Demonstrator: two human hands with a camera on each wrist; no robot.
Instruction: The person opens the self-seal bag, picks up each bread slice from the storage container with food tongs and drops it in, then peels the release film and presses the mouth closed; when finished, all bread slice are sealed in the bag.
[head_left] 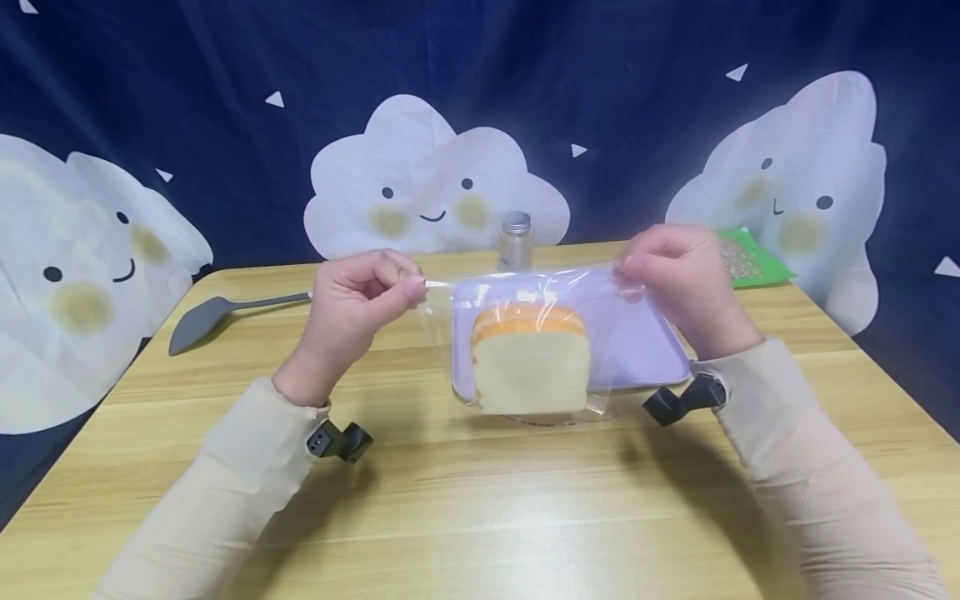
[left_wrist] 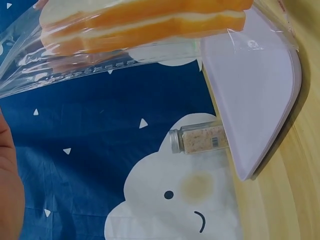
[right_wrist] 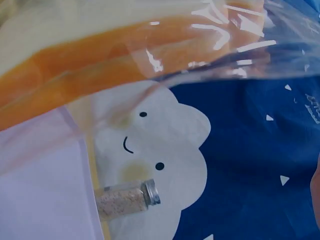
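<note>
A clear plastic bag hangs in front of me with bread slices inside. My left hand pinches the bag's upper left corner between thumb and fingers. At the upper right corner my right hand pinches it too, so the top edge stretches between them. Two pale slices with orange crusts show side by side in the left wrist view. Behind the bag lies a lavender tray. Only an edge of each hand appears in its own wrist view.
A glass jar with a silver lid stands behind the tray. To the left lies a grey spatula. A green packet is at the back right, partly behind my right hand. A dark blue cloud-print curtain hangs beyond the table.
</note>
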